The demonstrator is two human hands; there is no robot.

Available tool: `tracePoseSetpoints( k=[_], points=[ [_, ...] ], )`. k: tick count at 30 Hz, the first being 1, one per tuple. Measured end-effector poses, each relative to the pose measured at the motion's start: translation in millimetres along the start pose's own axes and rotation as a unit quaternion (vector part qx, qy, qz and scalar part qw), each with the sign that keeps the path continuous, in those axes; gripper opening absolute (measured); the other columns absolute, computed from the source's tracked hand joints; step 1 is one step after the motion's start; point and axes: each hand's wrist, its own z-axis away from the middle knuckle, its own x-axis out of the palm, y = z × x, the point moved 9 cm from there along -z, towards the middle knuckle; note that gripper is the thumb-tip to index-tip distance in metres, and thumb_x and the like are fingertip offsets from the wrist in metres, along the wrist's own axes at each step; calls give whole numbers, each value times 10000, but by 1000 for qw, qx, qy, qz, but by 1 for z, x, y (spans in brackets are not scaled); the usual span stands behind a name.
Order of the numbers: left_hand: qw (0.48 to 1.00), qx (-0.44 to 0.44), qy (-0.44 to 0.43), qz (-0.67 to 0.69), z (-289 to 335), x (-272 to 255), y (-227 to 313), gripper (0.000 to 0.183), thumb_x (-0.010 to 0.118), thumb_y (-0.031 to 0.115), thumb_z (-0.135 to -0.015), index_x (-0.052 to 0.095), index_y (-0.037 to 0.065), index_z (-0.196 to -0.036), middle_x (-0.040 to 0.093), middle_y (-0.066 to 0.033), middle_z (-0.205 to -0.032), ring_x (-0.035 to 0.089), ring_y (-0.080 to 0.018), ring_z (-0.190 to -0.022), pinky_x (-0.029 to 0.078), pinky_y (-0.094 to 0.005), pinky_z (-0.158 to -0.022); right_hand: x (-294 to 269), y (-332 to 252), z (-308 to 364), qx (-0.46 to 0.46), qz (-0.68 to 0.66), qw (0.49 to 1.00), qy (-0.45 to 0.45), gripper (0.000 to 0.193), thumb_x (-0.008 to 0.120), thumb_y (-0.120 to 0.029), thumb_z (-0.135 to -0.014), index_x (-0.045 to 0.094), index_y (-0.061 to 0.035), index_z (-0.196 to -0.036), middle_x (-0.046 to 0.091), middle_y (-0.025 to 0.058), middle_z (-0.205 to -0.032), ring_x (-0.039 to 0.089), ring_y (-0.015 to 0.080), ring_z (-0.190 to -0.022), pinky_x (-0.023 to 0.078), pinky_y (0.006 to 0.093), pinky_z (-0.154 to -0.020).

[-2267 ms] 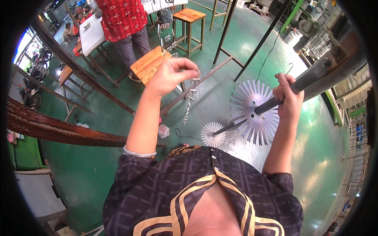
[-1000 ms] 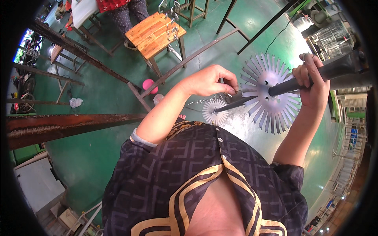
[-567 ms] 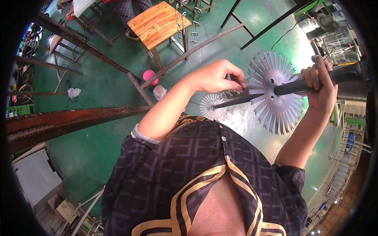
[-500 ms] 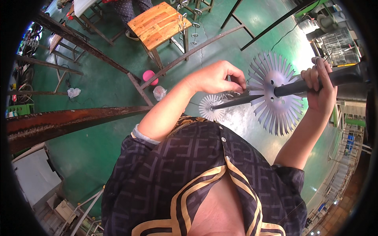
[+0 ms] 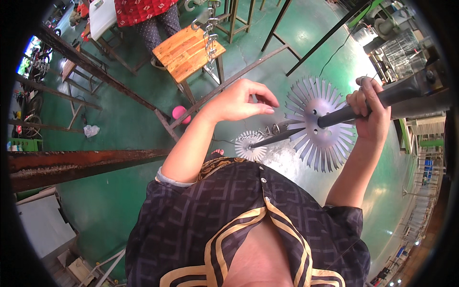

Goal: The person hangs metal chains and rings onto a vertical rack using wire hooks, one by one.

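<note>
A dark metal pole [image 5: 394, 94] slants in from the right, and my right hand [image 5: 370, 105] is wrapped round it. Just below that hand, the pole carries a round metal disc [image 5: 318, 138] with slotted, notched edges. Farther down the same pole sits a second, smaller-looking slotted disc [image 5: 250, 146]. Metal hooks [image 5: 275, 128] hang linked together between the two discs, left of the pole. My left hand [image 5: 244, 100] hovers left of the upper disc, apart from it. Its thumb and fingers are parted and loosely bent, with nothing visible between them.
Beyond my left hand stands a wooden stool [image 5: 184, 50], with a hanging chain of metal hooks [image 5: 210, 33] in front. A person in red [image 5: 143, 9] stands behind it. Rusty beams [image 5: 86, 165] cross the left side. A pink round object [image 5: 179, 114] lies on the green floor.
My left hand has drawn away leftward from the upper disc's edge and its fingers have parted. The right hand keeps its hold on the pole. The whole view has shifted somewhat.
</note>
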Motion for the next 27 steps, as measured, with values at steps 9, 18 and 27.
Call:
tracePoseSetpoints(
  k=[9, 18, 27],
  points=[
    [979, 92, 128, -130, 22, -73, 105, 130, 656, -53, -710, 659, -25, -837, 628, -78, -792, 584, -132, -747, 457, -247, -689, -9, 0, 2, 2, -25, 999, 27, 193, 628, -103, -804, 559, 73, -838, 384, -21, -461, 302, 65, -381, 268, 231, -418],
    [856, 213, 429, -195, 42, -184, 225, 124, 631, 6, -795, 651, -24, -914, 651, -54, -843, 597, -99, -756, 470, -212, -706, -7, -11, 8, -13, -14, 1000, 21, 156, 622, -77, -797, 559, 65, -786, 401, -19, -458, 323, 63, -368, 255, 223, -386],
    [760, 301, 489, -305, -8, -229, 334, 183, 652, 104, -796, 664, 5, -950, 660, -36, -796, 573, -62, -665, 447, -189, -596, -5, -17, 8, -25, -15, 999, 19, 160, 632, -81, -790, 562, 63, -781, 425, -14, -475, 333, 58, -369, 254, 219, -380]
  ],
)
